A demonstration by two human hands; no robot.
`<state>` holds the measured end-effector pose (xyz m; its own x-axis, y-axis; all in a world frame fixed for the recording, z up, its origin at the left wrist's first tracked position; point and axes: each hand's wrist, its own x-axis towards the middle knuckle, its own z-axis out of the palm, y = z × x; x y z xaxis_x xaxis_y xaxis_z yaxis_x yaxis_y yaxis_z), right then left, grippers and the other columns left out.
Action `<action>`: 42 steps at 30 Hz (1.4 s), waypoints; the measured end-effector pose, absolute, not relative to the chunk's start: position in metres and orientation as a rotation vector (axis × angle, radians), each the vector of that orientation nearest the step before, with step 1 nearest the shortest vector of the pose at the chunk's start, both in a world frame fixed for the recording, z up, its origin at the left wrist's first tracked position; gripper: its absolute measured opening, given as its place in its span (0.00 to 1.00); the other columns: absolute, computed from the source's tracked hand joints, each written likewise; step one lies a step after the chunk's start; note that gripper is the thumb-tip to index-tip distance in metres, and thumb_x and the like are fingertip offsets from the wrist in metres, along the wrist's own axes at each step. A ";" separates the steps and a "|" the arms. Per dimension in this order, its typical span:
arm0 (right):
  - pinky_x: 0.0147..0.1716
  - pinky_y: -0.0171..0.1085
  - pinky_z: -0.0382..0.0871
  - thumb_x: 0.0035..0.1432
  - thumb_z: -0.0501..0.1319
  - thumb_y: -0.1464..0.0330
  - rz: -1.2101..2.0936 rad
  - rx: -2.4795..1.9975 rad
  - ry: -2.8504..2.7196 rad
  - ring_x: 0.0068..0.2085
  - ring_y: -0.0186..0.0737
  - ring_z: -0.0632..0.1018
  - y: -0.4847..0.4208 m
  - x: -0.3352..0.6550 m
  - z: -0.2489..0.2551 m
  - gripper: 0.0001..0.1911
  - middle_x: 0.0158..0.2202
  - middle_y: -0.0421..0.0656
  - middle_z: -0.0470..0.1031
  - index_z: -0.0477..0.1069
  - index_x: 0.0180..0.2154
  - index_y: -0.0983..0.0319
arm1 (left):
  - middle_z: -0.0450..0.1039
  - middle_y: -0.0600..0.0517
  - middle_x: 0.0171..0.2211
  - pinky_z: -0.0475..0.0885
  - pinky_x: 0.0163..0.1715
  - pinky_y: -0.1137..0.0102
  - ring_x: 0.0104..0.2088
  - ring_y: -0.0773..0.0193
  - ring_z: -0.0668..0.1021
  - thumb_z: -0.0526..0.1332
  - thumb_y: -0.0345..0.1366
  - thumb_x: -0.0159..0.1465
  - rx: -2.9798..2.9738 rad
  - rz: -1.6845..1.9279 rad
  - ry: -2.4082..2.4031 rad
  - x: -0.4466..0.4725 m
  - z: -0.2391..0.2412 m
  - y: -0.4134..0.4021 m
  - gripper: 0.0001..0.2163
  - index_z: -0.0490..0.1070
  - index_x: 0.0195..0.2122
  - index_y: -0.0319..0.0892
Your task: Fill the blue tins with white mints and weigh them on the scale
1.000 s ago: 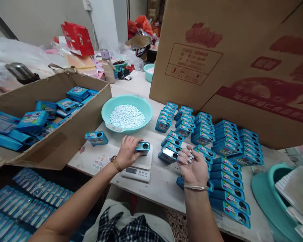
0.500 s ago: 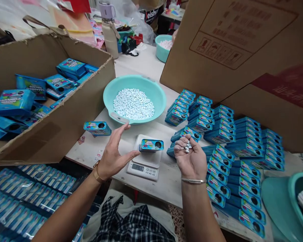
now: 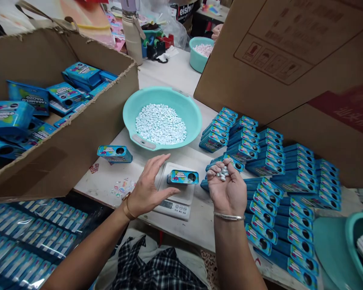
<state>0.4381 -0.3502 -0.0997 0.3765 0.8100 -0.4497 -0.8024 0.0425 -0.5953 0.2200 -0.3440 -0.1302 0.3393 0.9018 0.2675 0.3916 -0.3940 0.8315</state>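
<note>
My left hand [image 3: 151, 183] is open, thumb and fingers apart, just left of a blue candy box [image 3: 183, 177] and not closed on it. That box stands upright on a white digital scale [image 3: 178, 210], the dark round hole in its top showing. Palm up, my right hand [image 3: 226, 185] has its fingers curled around several small pale candies [image 3: 222, 173]. Beyond both hands sits a turquoise basin [image 3: 192, 114] with a heap of pale blue candies [image 3: 160, 124]. Another blue box [image 3: 115, 154] stands on the table to the left.
Rows of upright blue boxes [image 3: 269, 155] fill the table's right side, before a large carton [image 3: 278, 52]. An open carton [image 3: 93, 117] of blue boxes stands at left. Farther back are a bottle [image 3: 132, 38], a second basin [image 3: 197, 60] and another person's hand [image 3: 217, 31].
My left hand has moved right, closer to the box on the scale. My right hand stays almost in place, still cupping the candies. The view has shifted slightly.
</note>
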 end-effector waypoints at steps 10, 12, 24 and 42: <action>0.33 0.31 0.72 0.56 0.63 0.68 1.154 -0.909 -0.106 0.29 0.28 0.72 -0.350 0.422 -0.093 0.03 0.27 0.35 0.67 0.71 0.33 0.60 | 0.64 0.43 0.60 0.65 0.61 0.50 0.61 0.49 0.67 0.70 0.42 0.56 2.042 0.958 1.066 0.243 -0.127 -0.342 0.36 0.56 0.64 0.49; 0.33 0.31 0.71 0.55 0.64 0.67 1.140 -0.899 -0.202 0.29 0.28 0.71 -0.348 0.415 -0.090 0.05 0.27 0.34 0.67 0.71 0.33 0.60 | 0.66 0.44 0.57 0.66 0.59 0.51 0.58 0.49 0.68 0.70 0.42 0.55 2.103 0.928 1.067 0.252 -0.124 -0.339 0.33 0.61 0.61 0.49; 0.33 0.32 0.67 0.57 0.63 0.65 1.039 -0.908 -0.424 0.27 0.29 0.70 -0.344 0.390 -0.098 0.05 0.24 0.34 0.65 0.72 0.35 0.60 | 0.76 0.48 0.44 0.70 0.47 0.57 0.45 0.54 0.74 0.69 0.38 0.57 2.126 0.845 1.039 0.274 -0.131 -0.331 0.18 0.72 0.48 0.45; 0.36 0.35 0.69 0.57 0.62 0.64 1.007 -0.975 -0.482 0.29 0.31 0.72 -0.348 0.389 -0.098 0.06 0.24 0.35 0.68 0.72 0.34 0.60 | 0.74 0.49 0.44 0.71 0.47 0.58 0.46 0.54 0.74 0.70 0.40 0.56 2.107 0.823 1.029 0.272 -0.131 -0.330 0.22 0.71 0.51 0.48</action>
